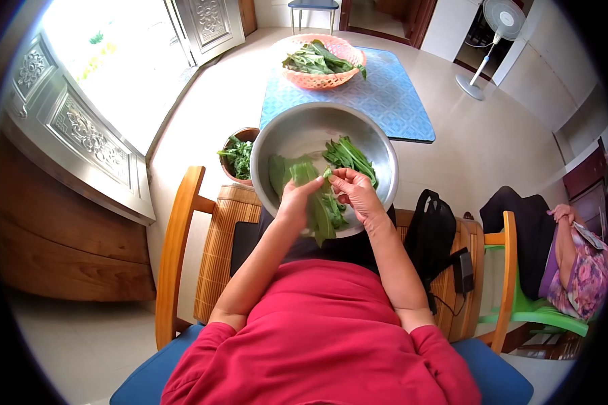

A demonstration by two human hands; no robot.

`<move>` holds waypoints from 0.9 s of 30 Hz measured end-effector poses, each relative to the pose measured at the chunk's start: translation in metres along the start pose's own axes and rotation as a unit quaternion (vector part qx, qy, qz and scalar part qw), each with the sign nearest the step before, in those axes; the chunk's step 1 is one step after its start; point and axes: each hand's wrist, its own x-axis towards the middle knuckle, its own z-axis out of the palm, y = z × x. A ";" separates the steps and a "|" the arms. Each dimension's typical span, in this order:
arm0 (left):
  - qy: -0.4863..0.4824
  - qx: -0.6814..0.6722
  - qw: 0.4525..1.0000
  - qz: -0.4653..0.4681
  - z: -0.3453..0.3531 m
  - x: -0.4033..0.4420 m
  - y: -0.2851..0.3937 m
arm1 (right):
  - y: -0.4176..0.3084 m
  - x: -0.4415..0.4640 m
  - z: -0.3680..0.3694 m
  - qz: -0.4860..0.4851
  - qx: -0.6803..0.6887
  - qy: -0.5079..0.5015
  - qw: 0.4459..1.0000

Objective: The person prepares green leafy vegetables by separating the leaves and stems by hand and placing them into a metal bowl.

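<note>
Over a large steel bowl [270, 145] resting at my lap, both hands work on leafy greens. My left hand [300, 199] is closed around a bunch of broad green leaves [322, 223], whose ends hang down inside the bowl. Close beside it, my right hand [358, 192] pinches a bit of green leaf or stem at the top of that bunch. A pile of cut green stems [350, 156] lies against the bowl's right inner wall. The fingers of both hands partly hide the leaves between them.
A pink plastic basket [317, 80] of leaves stands on a blue-topped table [392, 101] ahead. Left of the bowl sits a brown bucket [247, 133] with leaf scraps. A black bag [433, 229] lies at my right. Another person [560, 256] sits farther right.
</note>
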 end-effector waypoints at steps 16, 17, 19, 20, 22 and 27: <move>-0.011 0.064 0.993 0.094 0.003 -0.004 -0.015 | -0.003 -0.012 0.029 -0.077 -0.045 0.058 0.994; -0.018 0.051 0.995 0.085 0.002 -0.004 -0.014 | -0.003 -0.012 0.027 -0.062 -0.024 0.053 0.996; -0.029 0.025 0.998 0.055 0.001 -0.005 -0.011 | -0.003 -0.012 0.026 -0.051 0.009 0.046 0.998; -0.032 0.012 0.999 0.033 0.002 -0.007 -0.007 | -0.003 -0.013 0.027 -0.053 0.022 0.043 0.997; -0.033 -0.008 0.999 -0.003 0.003 -0.010 -0.003 | -0.002 -0.015 0.028 -0.061 0.014 0.049 0.997; -0.049 -0.022 0.998 -0.016 -0.003 -0.007 -0.003 | 0.005 -0.010 0.030 -0.173 -0.100 0.107 0.974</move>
